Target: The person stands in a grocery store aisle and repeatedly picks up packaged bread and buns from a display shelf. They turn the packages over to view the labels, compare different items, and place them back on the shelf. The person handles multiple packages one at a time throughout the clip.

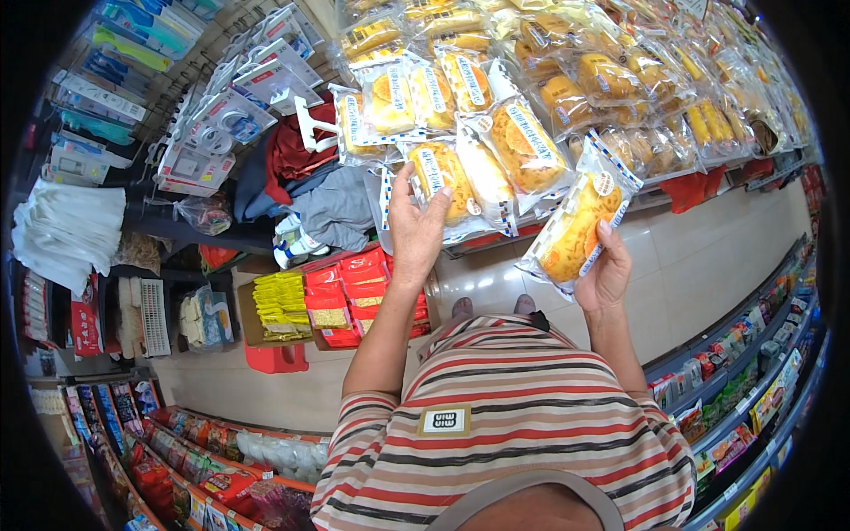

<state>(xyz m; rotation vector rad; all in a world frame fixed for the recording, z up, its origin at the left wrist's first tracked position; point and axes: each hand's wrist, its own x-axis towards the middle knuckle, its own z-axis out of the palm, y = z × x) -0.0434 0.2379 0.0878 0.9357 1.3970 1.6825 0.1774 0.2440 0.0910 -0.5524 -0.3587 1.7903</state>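
My right hand [605,272] holds a clear-wrapped bread roll [572,229] at its right side, thumb on top. The pack is tilted above the floor, in front of the display. On the near left part of the display, my left hand [417,222] has its thumb and fingers on either side of another wrapped bread roll [446,169]. A narrow wrapped roll [488,176] and a larger wrapped roll [528,143] lie right beside it. Behind them sits a row of similar packs [435,96]. All bear blue writing.
More wrapped breads [597,73] fill the display to the back right. Grey and red cloth [335,206] lies left of it. A carton of red packets [345,292] and a red stool [275,358] stand on the floor. Stocked shelves [737,398] run along the right.
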